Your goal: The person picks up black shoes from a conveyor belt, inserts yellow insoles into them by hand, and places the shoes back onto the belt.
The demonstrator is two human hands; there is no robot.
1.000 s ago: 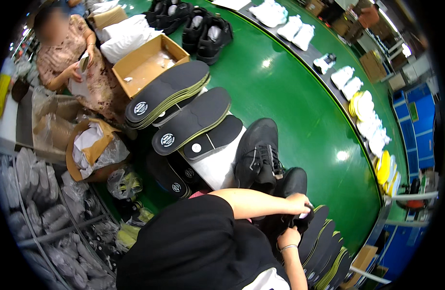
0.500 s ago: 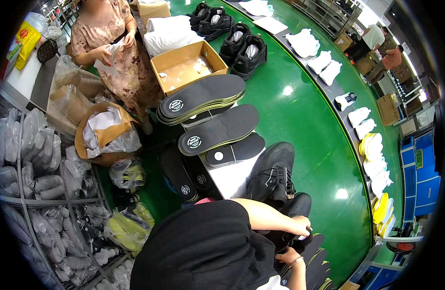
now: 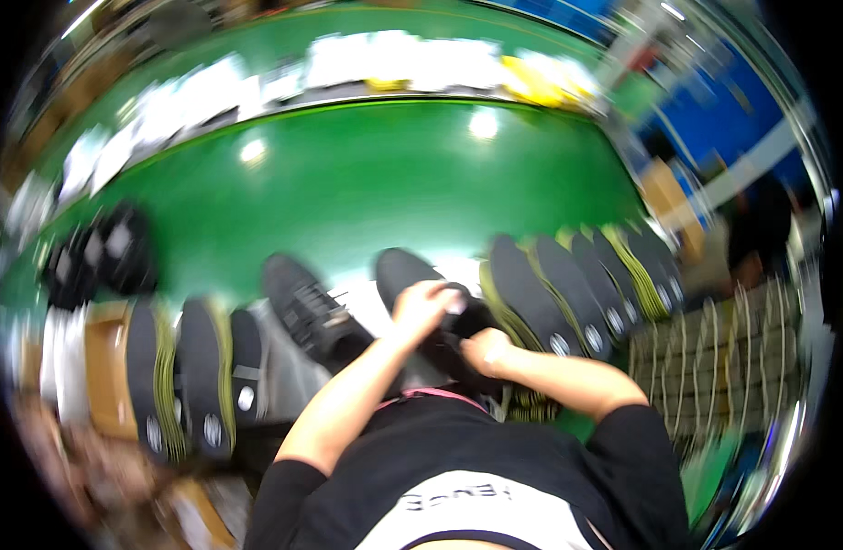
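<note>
A black shoe (image 3: 401,267) stands in front of me with its toe pointing away. At its tongue, my left hand (image 3: 420,313) is closed on the upper; a small pale spot shows by the fingertips, too blurred to name. My right hand (image 3: 486,352) is closed at the shoe's collar, near the heel. To the left stands a second black shoe (image 3: 304,307), laced and untouched, its heel partly behind my left forearm. Stacked dark insoles (image 3: 522,284) with yellow-green edges lie just right of the held shoe.
More insole stacks (image 3: 206,367) sit at the left beside an open cardboard box (image 3: 110,371). Several black shoes (image 3: 105,252) stand at the far left. White and yellow items (image 3: 366,64) line the far edge beyond the green surface (image 3: 366,174). A rack (image 3: 715,367) is at the right.
My view has swung right, so the shoe and both hands are now central. Both hands stay on the same shoe. The other person's upper body has left the view.
</note>
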